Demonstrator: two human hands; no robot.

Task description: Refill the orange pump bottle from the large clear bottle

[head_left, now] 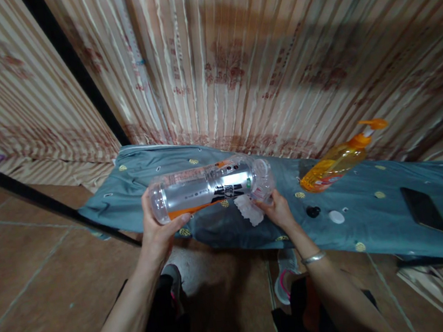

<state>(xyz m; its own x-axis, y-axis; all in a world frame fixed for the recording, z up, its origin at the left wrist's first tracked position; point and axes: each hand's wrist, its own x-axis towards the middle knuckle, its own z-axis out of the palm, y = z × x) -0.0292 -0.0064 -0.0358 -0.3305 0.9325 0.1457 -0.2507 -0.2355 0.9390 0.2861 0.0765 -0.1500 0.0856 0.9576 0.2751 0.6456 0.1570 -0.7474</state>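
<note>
My left hand point(157, 233) grips one end of a clear plastic bottle point(208, 187) with an orange and black label, holding it sideways above a table draped in blue-grey cloth point(379, 216). At the bottle's other end, my right hand point(276, 209) is closed on a white crumpled tissue point(248, 209). A metal bangle sits on my right wrist.
An orange pump bottle of liquid point(337, 160) stands on the cloth to the right. A small black cap point(313, 211), a white cap point(336, 216) and a dark phone point(424, 209) lie on it too. Striped curtains hang behind. Tiled floor and my shoes are below.
</note>
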